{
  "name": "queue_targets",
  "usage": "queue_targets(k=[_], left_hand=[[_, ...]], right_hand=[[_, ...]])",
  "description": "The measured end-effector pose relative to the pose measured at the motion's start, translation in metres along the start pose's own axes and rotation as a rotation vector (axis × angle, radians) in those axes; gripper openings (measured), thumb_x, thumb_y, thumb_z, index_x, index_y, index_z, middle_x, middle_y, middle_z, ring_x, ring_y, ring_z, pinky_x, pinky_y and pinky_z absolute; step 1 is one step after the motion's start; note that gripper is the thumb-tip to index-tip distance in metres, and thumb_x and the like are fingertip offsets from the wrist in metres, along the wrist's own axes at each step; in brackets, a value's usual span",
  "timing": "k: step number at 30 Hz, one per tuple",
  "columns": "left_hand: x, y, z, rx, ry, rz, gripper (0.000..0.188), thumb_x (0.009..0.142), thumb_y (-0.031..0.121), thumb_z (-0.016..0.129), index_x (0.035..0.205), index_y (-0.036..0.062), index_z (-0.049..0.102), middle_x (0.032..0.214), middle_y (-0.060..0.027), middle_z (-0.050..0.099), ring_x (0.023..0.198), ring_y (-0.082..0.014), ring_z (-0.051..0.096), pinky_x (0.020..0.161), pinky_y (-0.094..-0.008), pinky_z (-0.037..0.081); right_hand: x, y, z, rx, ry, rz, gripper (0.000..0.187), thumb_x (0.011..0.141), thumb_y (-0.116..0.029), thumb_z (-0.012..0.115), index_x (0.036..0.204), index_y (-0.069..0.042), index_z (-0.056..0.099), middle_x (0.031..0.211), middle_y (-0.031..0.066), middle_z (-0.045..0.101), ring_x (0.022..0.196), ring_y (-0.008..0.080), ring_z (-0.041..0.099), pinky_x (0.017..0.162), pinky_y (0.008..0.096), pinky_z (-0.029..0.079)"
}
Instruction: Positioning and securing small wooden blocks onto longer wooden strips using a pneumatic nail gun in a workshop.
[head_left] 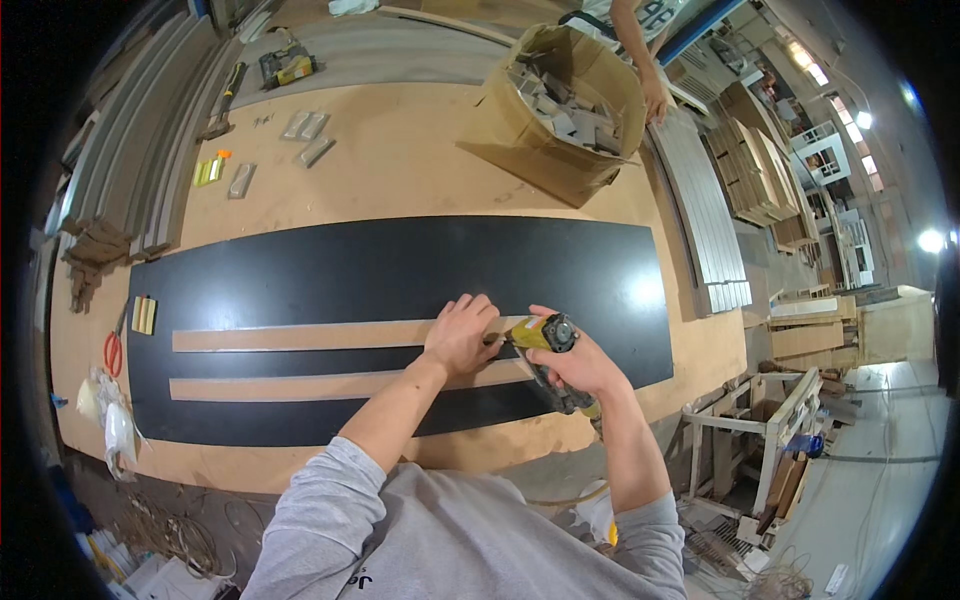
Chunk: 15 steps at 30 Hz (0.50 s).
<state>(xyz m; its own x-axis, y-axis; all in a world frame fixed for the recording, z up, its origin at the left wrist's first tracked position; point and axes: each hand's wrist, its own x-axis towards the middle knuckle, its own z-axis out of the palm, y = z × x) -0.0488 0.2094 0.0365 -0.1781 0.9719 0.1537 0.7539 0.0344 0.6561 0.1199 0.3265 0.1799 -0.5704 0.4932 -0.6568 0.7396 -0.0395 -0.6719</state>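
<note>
A black panel [400, 270] lies flat with two tan wooden strips running lengthwise on it, an upper strip [300, 338] and a lower strip [290, 386]. Near the upper strip's right part, my left hand [460, 338] grips it, fingers bent over its far edge and thumb close to the near one. My right hand [588, 365] is closed round the handle of a yellow and black nail gun [543, 334]. The gun's nose points left, close to my left thumb and the upper strip; whether it touches the wood is hidden.
Around the panel shows a plywood tabletop [380, 150]. A cardboard box [545, 165] of offcuts stands at its far right, beside a co-worker's hand [655, 98]. Far left are a hammer [225, 100] and another nail gun [287, 65]; red-handled scissors [113, 352] lie nearer. Boards [150, 130] line the left.
</note>
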Motion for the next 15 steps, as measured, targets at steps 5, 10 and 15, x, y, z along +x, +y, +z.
queue_targets(k=[5,10,15], left_hand=[[0.000,-0.001,-0.001,0.051,-0.090,-0.097,0.046,0.084,0.030,0.082,0.120,0.0092,0.063,0.122,-0.0086,0.059,0.118,-0.0314,0.057,0.101,-0.0473,0.048],[-0.027,0.021,0.004,0.042,0.104,0.070,0.055,0.085,0.033,0.082,0.131,0.0107,0.063,0.129,-0.0081,0.060,0.125,-0.0300,0.056,0.107,-0.0473,0.045],[-0.057,0.047,0.029,0.103,-0.001,0.067,0.056,0.087,0.036,0.079,0.135,0.0123,0.063,0.124,-0.0081,0.060,0.120,-0.0299,0.055,0.103,-0.0465,0.044]], right_hand=[[-0.018,0.012,-0.004,0.064,0.139,-0.006,0.073,0.088,-0.016,0.080,0.155,-0.020,0.053,0.096,0.0007,0.070,0.066,0.0077,0.058,0.063,0.0268,0.053],[-0.036,0.056,-0.025,0.156,0.286,0.003,0.067,0.089,-0.015,0.079,0.152,-0.020,0.057,0.092,0.0005,0.070,0.062,0.0070,0.057,0.058,0.0261,0.051],[-0.025,0.072,-0.031,0.185,0.406,0.076,0.066,0.091,-0.013,0.075,0.153,-0.009,0.053,0.086,0.0021,0.065,0.058,0.0084,0.056,0.052,0.0263,0.048]])
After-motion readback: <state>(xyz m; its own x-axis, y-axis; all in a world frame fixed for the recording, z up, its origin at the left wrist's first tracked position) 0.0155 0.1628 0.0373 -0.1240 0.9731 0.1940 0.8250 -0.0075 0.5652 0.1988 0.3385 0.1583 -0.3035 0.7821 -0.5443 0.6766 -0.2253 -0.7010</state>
